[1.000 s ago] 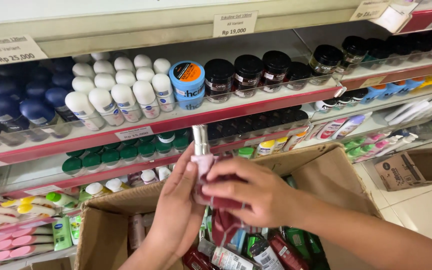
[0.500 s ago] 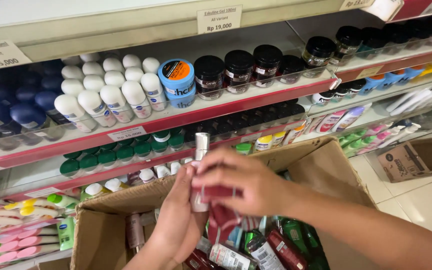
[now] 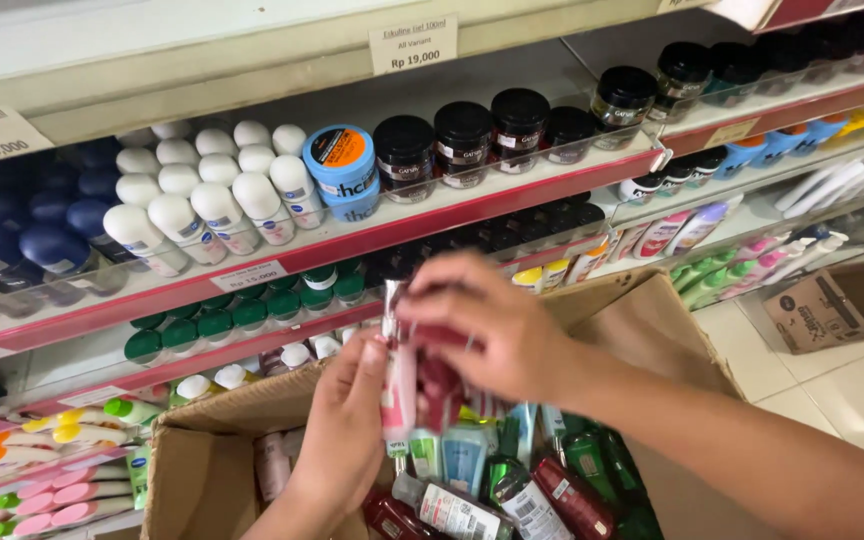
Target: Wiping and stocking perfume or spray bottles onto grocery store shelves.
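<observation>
My left hand [image 3: 337, 440] holds a slim pink bottle with a silver cap [image 3: 398, 385] upright over an open cardboard box [image 3: 202, 455]. My right hand [image 3: 482, 325] reaches in from the right and grips dark red bottles [image 3: 442, 385] right beside the pink one, its fingers blurred by motion. Both hands hover just above the box, which holds several bottles and tubes in red, green and blue [image 3: 512, 490].
Store shelves run across the back: white roll-on bottles [image 3: 202, 195], dark blue ones [image 3: 12, 225], a blue tub [image 3: 340, 165], black-lidded jars [image 3: 492, 125], green-capped bottles [image 3: 222, 320]. A second cardboard box [image 3: 837, 300] sits on the tiled floor at right.
Both hands have sunk lower toward the box with the bottles. My right hand has closed further over the dark red bottles, covering the pink bottle's upper part.
</observation>
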